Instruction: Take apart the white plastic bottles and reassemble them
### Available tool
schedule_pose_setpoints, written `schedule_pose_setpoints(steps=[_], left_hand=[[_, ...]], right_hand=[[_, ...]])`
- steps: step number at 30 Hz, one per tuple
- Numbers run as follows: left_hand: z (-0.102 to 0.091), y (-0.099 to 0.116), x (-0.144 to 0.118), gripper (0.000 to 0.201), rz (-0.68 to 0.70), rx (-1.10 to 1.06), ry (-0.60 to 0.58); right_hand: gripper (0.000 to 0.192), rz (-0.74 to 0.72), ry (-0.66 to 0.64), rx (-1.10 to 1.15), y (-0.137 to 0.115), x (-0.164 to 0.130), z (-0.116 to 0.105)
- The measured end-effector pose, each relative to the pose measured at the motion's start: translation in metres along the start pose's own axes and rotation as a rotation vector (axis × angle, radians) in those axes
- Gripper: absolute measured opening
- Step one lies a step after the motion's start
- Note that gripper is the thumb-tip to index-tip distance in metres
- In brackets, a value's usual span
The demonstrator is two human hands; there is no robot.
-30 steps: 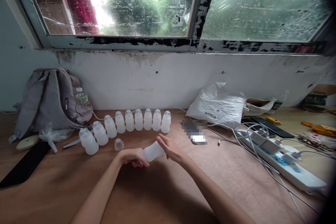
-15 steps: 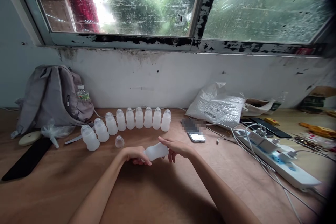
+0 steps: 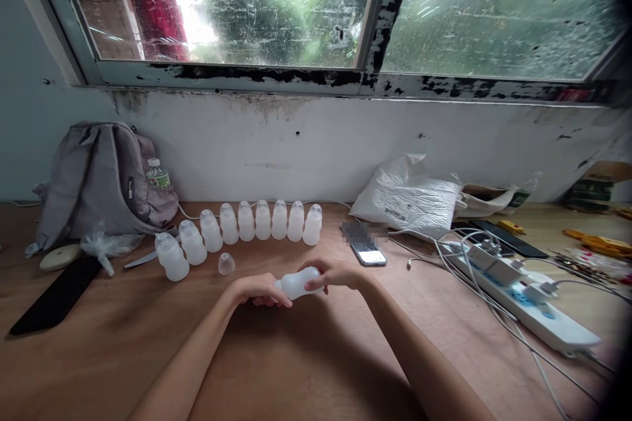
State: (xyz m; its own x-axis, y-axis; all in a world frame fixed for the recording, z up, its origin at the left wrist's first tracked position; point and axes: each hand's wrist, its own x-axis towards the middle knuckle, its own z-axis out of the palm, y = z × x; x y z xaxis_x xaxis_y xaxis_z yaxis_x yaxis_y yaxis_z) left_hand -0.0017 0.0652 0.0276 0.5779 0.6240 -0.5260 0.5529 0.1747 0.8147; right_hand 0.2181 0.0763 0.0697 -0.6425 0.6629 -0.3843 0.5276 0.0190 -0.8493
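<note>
A frosted white baby bottle (image 3: 295, 284) lies sideways between my two hands, just above the wooden table. My left hand (image 3: 263, 291) closes around its neck end, hiding whatever sits there. Around the base end, my right hand (image 3: 332, 275) has its thumb on the near side and its fingers wrapped over the bottom. A clear dome cap (image 3: 226, 264) stands alone on the table, beyond my left hand. Behind it, a curved row of several capped baby bottles (image 3: 245, 222) stands upright, from the nearest bottle (image 3: 172, 258) at left to another (image 3: 313, 225) at right.
A grey backpack (image 3: 101, 177) leans at the left wall, with a black flat strip (image 3: 54, 299) before it. Right of the row are a phone (image 3: 369, 253) and a silvery plastic parcel (image 3: 409, 197). A white power strip (image 3: 538, 309) with tangled cables crosses the right side.
My right hand has gone from loosely touching the bottle's base with open fingers to gripping it. The bottle has shifted slightly right, and my left hand stays at its neck end.
</note>
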Motion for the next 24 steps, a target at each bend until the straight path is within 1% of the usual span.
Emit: schedule_pose_setpoints(steps=[3,6,8,12,14,17,19,21,22,24], left_hand=[[0.000,0.001,-0.001,0.037,-0.014,0.004,0.010],[-0.002,0.002,-0.005,0.038,-0.019,0.003,-0.002],[-0.002,0.003,-0.007,0.039,-0.014,-0.004,0.003],[-0.001,0.003,-0.007,0.040,-0.020,-0.006,0.022],[-0.001,0.003,-0.007,0.042,-0.017,-0.002,0.026],[-0.001,0.002,-0.006,0.042,-0.007,0.002,0.032],[0.000,0.001,-0.005,0.042,0.000,-0.003,0.033],[0.000,0.001,-0.004,0.041,0.007,-0.006,0.037],[0.000,0.000,-0.004,0.041,0.009,-0.005,0.038],[0.001,0.000,-0.003,0.041,0.008,0.000,0.043]], right_hand=[[0.048,-0.037,0.082,-0.166,-0.004,-0.003,-0.007],[0.049,-0.026,0.219,-0.258,-0.008,-0.010,-0.016],[0.047,-0.042,0.331,-0.222,-0.008,-0.016,-0.024],[0.045,-0.125,0.538,-0.004,-0.001,-0.027,-0.041],[0.044,-0.177,0.620,0.129,0.005,-0.027,-0.047],[0.043,-0.284,0.742,0.286,0.016,-0.017,-0.053],[0.046,-0.336,0.849,0.304,0.024,-0.007,-0.055],[0.051,-0.339,0.966,0.250,0.032,0.003,-0.056],[0.053,-0.312,1.023,0.204,0.037,0.007,-0.055],[0.055,-0.205,1.121,0.094,0.047,0.015,-0.053]])
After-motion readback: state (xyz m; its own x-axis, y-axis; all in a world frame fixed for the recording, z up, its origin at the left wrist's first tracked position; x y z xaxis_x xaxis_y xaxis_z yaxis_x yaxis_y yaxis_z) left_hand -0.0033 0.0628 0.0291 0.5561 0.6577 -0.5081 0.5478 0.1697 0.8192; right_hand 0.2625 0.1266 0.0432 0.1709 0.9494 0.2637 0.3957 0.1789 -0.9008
